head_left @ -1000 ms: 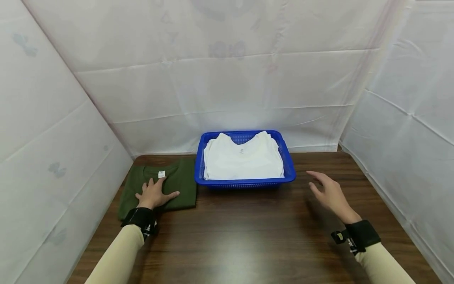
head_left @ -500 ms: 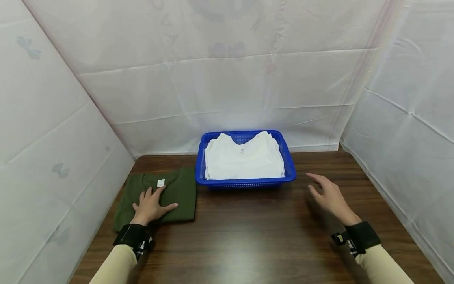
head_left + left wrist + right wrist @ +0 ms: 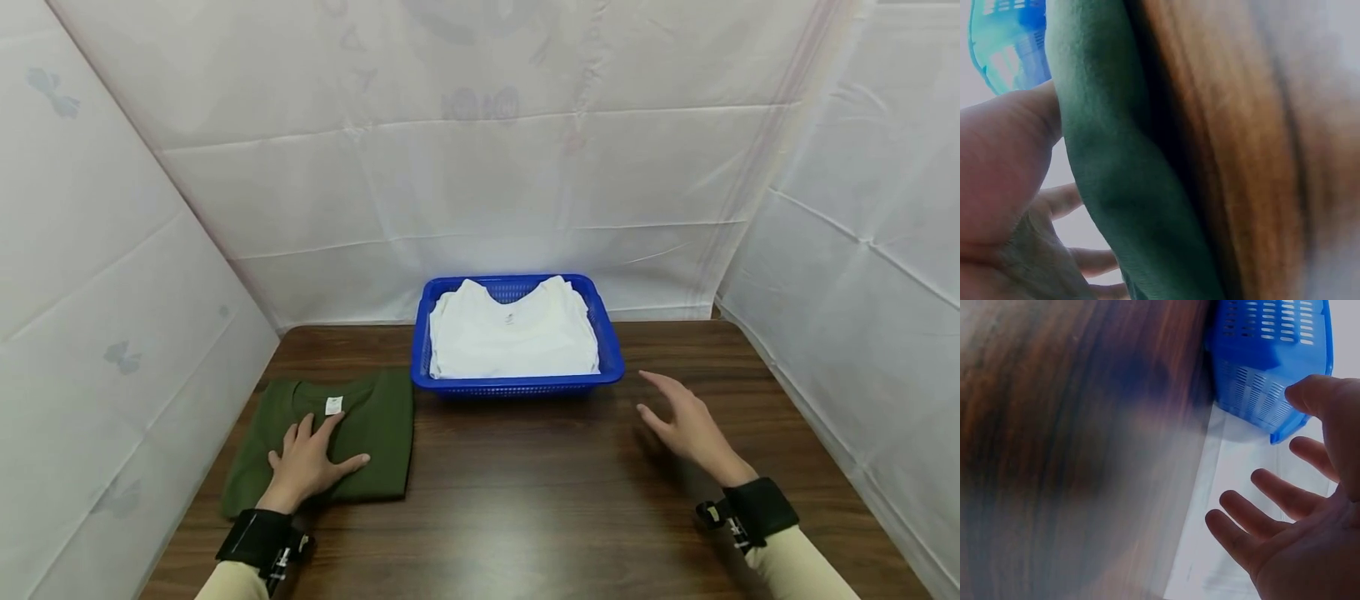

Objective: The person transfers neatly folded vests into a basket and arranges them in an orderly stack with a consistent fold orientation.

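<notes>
A folded dark green T-shirt (image 3: pixel 375 442) lies on the left of the table, a white label at its neckline. My left hand (image 3: pixel 303 462) rests on top of it with fingers spread. In the left wrist view the shirt's thick folded edge (image 3: pixel 1110 125) runs beside the thumb and palm (image 3: pixel 1004 169). My right hand (image 3: pixel 693 433) hovers above the table to the right of the basket, fingers loosely extended and holding nothing. Its spread fingers (image 3: pixel 1272 506) show in the right wrist view, apart from the blue basket (image 3: pixel 1266 369).
The blue plastic basket (image 3: pixel 517 385) stands at the back middle of the table, with folded white shirts (image 3: pixel 517 342) in it. White sheeting (image 3: pixel 480 183) walls off the back and both sides of the brown wooden table (image 3: pixel 510 517).
The green T-shirt has slid toward the person and slightly left under my left hand. My right hand has shifted a little left and nearer. The basket stays in place.
</notes>
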{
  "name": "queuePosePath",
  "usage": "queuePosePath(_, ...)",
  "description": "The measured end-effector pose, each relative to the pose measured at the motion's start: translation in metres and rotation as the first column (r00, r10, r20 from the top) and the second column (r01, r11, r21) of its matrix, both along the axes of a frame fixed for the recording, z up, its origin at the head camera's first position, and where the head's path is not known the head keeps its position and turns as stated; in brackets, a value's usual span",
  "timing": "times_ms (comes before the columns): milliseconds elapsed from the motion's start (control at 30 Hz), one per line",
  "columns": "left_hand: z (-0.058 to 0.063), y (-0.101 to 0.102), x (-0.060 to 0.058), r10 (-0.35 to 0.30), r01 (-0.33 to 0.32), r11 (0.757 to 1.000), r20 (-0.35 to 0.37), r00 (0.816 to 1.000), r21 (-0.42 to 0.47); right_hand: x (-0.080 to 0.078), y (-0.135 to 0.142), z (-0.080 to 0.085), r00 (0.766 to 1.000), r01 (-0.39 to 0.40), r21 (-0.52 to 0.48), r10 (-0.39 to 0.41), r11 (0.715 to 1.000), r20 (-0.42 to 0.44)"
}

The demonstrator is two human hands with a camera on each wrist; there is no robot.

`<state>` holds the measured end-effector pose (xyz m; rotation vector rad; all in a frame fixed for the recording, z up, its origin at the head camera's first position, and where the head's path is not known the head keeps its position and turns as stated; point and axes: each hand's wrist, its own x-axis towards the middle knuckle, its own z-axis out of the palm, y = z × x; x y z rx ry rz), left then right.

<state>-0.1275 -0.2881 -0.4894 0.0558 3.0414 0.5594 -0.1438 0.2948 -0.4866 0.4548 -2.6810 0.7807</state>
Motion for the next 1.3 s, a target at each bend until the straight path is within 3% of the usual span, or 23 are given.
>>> queuePosePath(433,-0.002,0.004,0.028,-0.014,0.014,1.000,-0.003,1.000,-0.022,0.003,-0.004,-0.006,1.000,-0.010,0.006,0.010,1.000,0.005)
queuePosePath(1067,-0.006,0.013,0.048,-0.027,0.027,1.000,-0.024,0.999,-0.002,0.004,-0.005,-0.011,1.000,-0.024,-0.009,0.024,1.000,-0.005)
queuePosePath(1200,-0.002,0.008,0.044,-0.010,0.012,1.000,-0.105,0.994,0.021,0.005,-0.007,-0.011,1.000,-0.030,-0.011,0.030,0.999,-0.001)
queuePosePath(1300,0.004,-0.005,0.035,0.042,-0.030,0.998,-0.199,0.979,0.063,0.005,-0.008,-0.010,1.000,-0.031,-0.010,0.031,0.999,-0.004)
